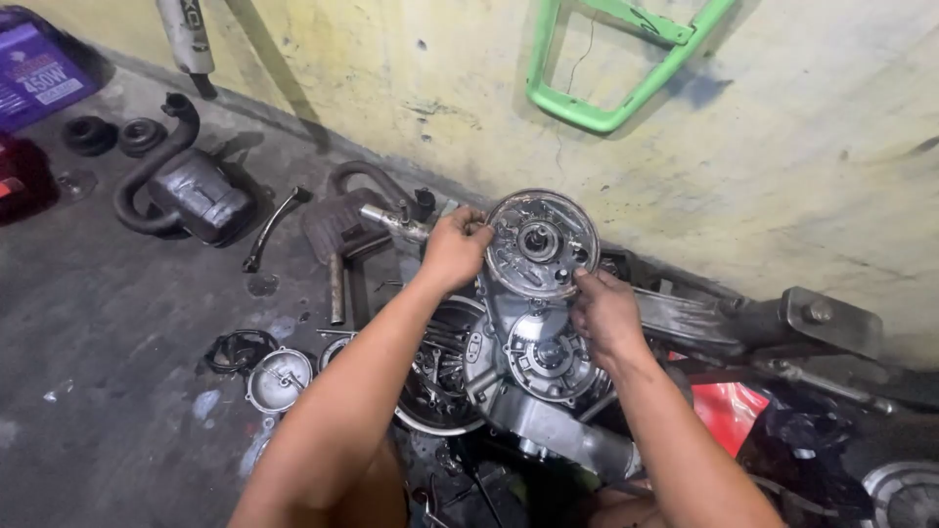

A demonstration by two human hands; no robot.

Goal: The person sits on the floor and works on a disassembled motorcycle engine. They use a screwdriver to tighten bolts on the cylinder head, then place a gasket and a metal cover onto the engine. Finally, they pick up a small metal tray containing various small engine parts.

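I hold a round grey metal plate (541,244), with a hub at its middle, upright over an engine block (533,367) on the floor. My left hand (455,249) grips the plate's left edge. My right hand (604,311) holds its lower right edge, fingers on the rim. Below the plate the engine shows a round toothed cover and a silver casing.
On the concrete floor lie a black air box with hose (186,191), a curved lever (272,227), a round metal cover (279,379), rubber rings (112,135) and a metal bar (335,288). A green frame (611,108) hangs on the wall. A red part (729,411) sits at right.
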